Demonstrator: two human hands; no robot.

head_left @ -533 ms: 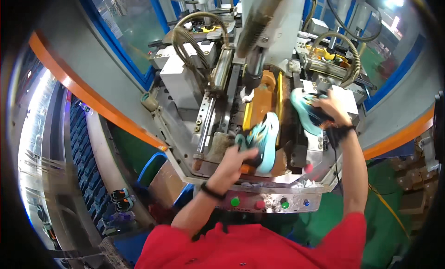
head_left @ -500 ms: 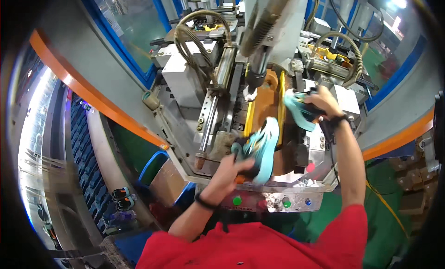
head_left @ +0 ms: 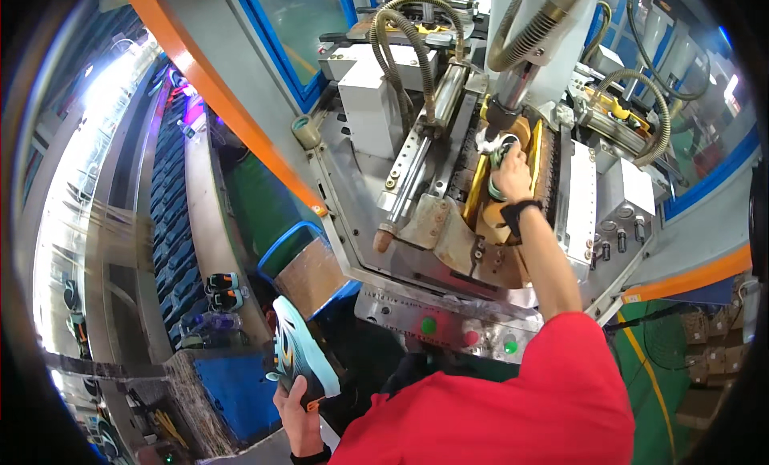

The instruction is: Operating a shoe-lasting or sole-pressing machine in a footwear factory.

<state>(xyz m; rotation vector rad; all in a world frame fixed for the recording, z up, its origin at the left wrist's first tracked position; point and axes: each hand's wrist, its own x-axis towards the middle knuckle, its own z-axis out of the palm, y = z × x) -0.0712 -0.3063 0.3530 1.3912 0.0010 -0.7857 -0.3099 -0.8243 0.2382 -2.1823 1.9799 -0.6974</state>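
My left hand [head_left: 296, 413] is closed around the heel end of a light blue sneaker [head_left: 307, 354], which stands tilted toe-up at the lower left, off the machine. A white band runs along its sole. My right hand [head_left: 513, 178] reaches into the press station and grips the other sneaker [head_left: 495, 189], mostly hidden by the fingers. That shoe lies in the cradle between yellow side plates [head_left: 478, 191], just under the dark press head [head_left: 503, 116]. White cloth-like material [head_left: 485, 141] shows beside the shoe's far end.
A control panel with green and red buttons [head_left: 429, 326] fronts the machine. At left runs a conveyor [head_left: 172, 261] beside a ledge with dark shoes [head_left: 224, 291]. A blue-rimmed bin [head_left: 300, 273] stands between. Orange guard rails [head_left: 232, 128] flank the machine, and cartons [head_left: 709, 329] are stacked at right.
The view has turned left. My left hand has carried its sneaker from the machine's front to the lower left. My right hand has moved its sneaker from beside the cradle into it.
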